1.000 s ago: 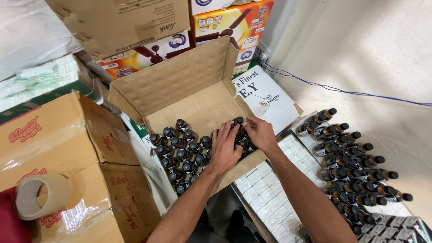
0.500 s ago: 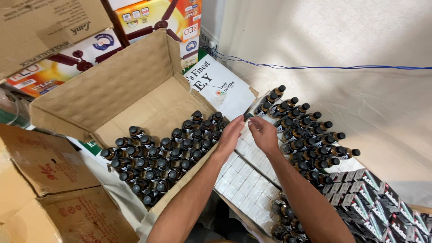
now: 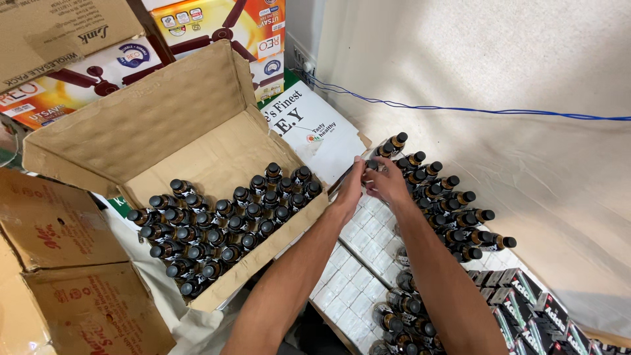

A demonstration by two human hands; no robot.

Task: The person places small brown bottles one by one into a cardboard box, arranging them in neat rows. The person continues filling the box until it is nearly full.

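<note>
You had both hands together just right of the open brown cardboard box (image 3: 197,141), past its right-hand corner. Your left hand (image 3: 350,187) and your right hand (image 3: 389,184) met fingertip to fingertip around one small dark glass bottle with a black cap (image 3: 372,165), each hand pinching it from its own side. The bottle sat at the near edge of a cluster of the same dark, amber-necked bottles lying on their sides (image 3: 447,197), which spread away to the right of the box over a pale cloth sheet (image 3: 526,164).

Inside the box, many more black-capped bottles stood upright and packed close in rows (image 3: 223,223), filling its front half while the back half of the floor showed bare cardboard. The box's tall rear flap stood open behind them.

Under your forearms, directly right of the box's front wall, lay a flat tray of small white cartons set in a grid (image 3: 358,263). More dark bottles (image 3: 401,315) lay beyond the tray's near end, farther from the box. A row of black-and-red printed cartons (image 3: 526,302) lay well to the right of the box, toward the lower corner.

Behind the box's right flap leaned a white printed card with dark lettering (image 3: 315,128), and a thin blue cable (image 3: 460,109) ran across the cloth beyond it. Left of the box sat two closed brown shipping cartons (image 3: 59,263); behind it stood colourful printed fan cartons (image 3: 223,26).
</note>
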